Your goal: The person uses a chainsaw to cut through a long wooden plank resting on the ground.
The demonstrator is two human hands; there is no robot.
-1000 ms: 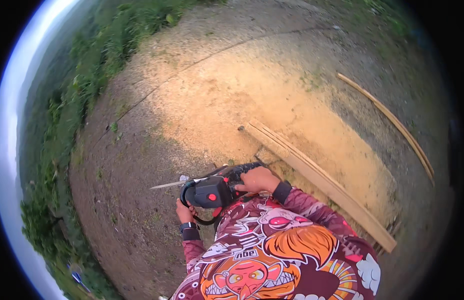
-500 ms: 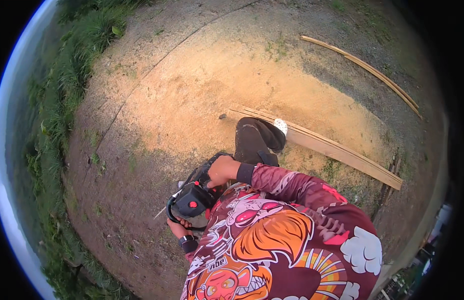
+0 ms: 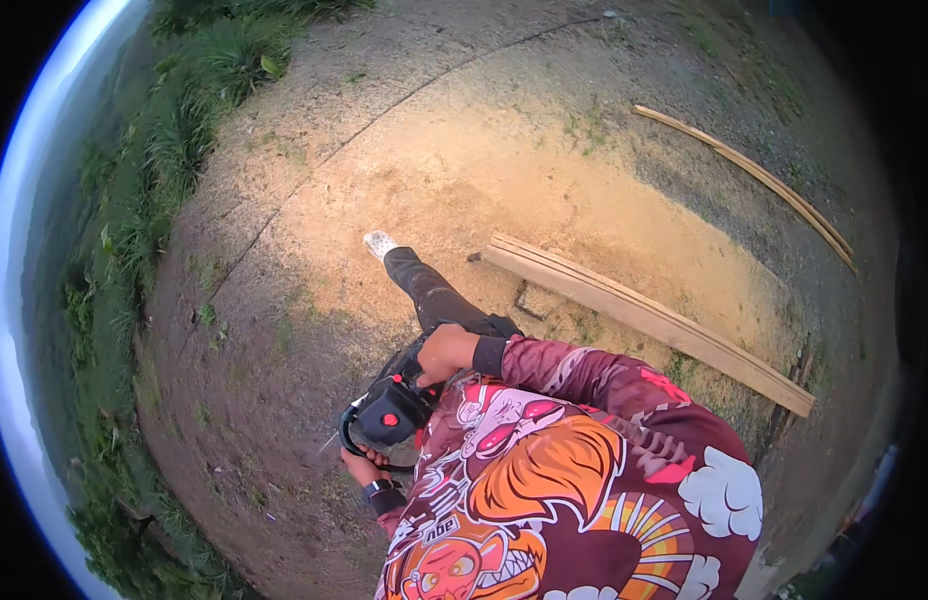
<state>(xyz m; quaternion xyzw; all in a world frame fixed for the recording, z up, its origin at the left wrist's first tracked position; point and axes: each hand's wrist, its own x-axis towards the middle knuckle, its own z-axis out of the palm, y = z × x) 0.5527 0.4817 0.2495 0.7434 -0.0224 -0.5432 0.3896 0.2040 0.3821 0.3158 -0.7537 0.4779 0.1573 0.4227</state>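
I hold a black chainsaw (image 3: 396, 418) with red buttons close against my front, at waist height. My left hand (image 3: 361, 466), with a dark watch at its wrist, is closed around the curved black front handle. Higher up, my right hand (image 3: 447, 352) is wrapped over the rear part of the saw, and its fingertips are partly hidden. A thin strip of the bar shows to the left of the body; most of it is out of sight. The saw is apart from the boards on the ground.
Stacked long boards (image 3: 644, 318) lie to the right on supports. Farther off lie thin wooden strips (image 3: 754, 178). Pale sawdust (image 3: 424, 170) covers much of the ground. My outstretched leg ends in a white-speckled shoe (image 3: 380, 243). Green plants (image 3: 174, 130) line the left edge.
My leg has swung forward and left, away from the boards, with the shoe now on the sawdust. The boards appear lower and farther right. Both hands keep hold of the chainsaw.
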